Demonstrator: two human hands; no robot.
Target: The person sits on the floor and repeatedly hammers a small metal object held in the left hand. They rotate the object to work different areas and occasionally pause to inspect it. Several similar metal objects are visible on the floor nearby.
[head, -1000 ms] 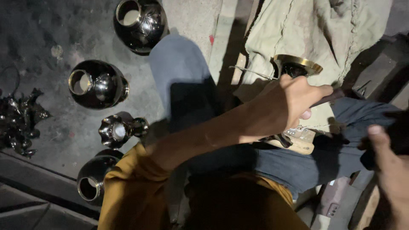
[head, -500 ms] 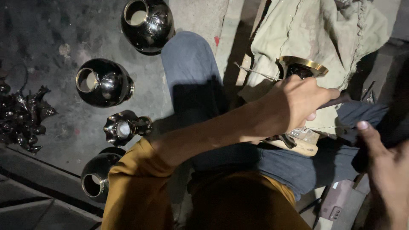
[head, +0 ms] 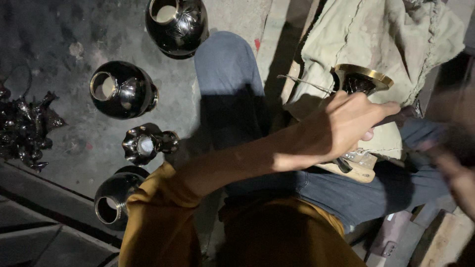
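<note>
Now black vase (head: 360, 81) (gold-rimmed) under left hand (head: 346, 126).

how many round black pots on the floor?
3: top pot, middle pot at left, bottom pot partly behind the mustard sleeve. The fluted piece isn't counted; more may lie off-frame.

The grey concrete floor (head: 59, 34) bears four glossy black vases (head: 121, 89) and a heap of dark metal pieces (head: 24, 128).
</note>
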